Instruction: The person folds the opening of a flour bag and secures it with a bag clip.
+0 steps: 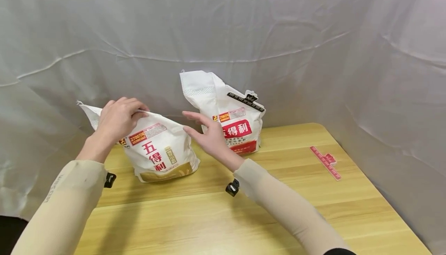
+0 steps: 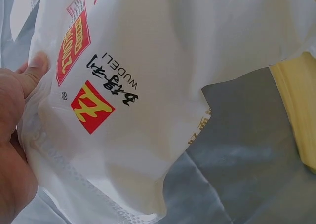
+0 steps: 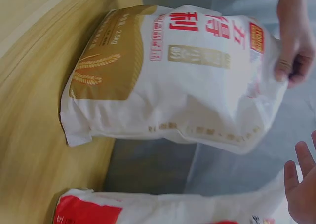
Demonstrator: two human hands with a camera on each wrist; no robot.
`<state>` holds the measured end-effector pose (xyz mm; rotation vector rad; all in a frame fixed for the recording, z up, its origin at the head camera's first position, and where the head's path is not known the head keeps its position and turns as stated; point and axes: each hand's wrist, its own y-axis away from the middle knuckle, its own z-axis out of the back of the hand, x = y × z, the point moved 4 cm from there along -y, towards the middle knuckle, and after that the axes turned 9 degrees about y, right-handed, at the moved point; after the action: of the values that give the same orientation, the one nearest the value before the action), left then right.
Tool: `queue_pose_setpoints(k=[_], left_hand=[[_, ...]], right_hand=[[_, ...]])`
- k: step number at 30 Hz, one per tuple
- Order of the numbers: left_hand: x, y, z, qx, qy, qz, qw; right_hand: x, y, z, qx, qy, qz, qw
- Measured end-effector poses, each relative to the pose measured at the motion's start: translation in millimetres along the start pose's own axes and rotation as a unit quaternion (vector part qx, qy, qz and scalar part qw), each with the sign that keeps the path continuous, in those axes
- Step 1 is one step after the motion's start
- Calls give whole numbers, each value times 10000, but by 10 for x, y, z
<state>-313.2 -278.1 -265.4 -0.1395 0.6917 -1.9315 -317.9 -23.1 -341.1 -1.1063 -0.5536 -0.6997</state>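
A white flour bag (image 1: 179, 144) with red characters and a gold base band stands at the left of the table, its top leaning left. My left hand (image 1: 120, 117) pinches the bag's folded top edge between thumb and fingers; the left wrist view shows the thumb (image 2: 38, 63) pressing the white material. Beside the bag's upper right corner is my right hand (image 1: 213, 136), fingers spread and holding nothing. From the right wrist, this hand (image 3: 303, 184) appears apart from the bag. Behind it stands a second flour bag (image 1: 200, 82), its top fold held by a black ruler-marked clip (image 1: 245, 102).
A red ruler-marked clip (image 1: 325, 162) lies on the right part of the wooden table (image 1: 195, 220). Grey cloth (image 1: 223, 22) hangs behind the bags and along the right side. Both wrists carry small black camera mounts.
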Motion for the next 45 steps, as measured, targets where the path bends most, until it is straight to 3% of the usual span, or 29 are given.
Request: queue_pose_setpoints(k=[12,22,30,45], left_hand=[[39,33,64,-41,-52,27,10000],[41,28,46,63,-54,37,10000],[19,37,41,-113,3,-81,9999],[37,45,-31,-54,87,-79,9999]], right_hand=[[-32,232,470,-774,-271,205,9964],[-238,473,884,-1272,-95,-286,9914],[-506,658,1193,-1644,157,-670,9840],[-991,1010,1832,-1904,947,-1161,9702]])
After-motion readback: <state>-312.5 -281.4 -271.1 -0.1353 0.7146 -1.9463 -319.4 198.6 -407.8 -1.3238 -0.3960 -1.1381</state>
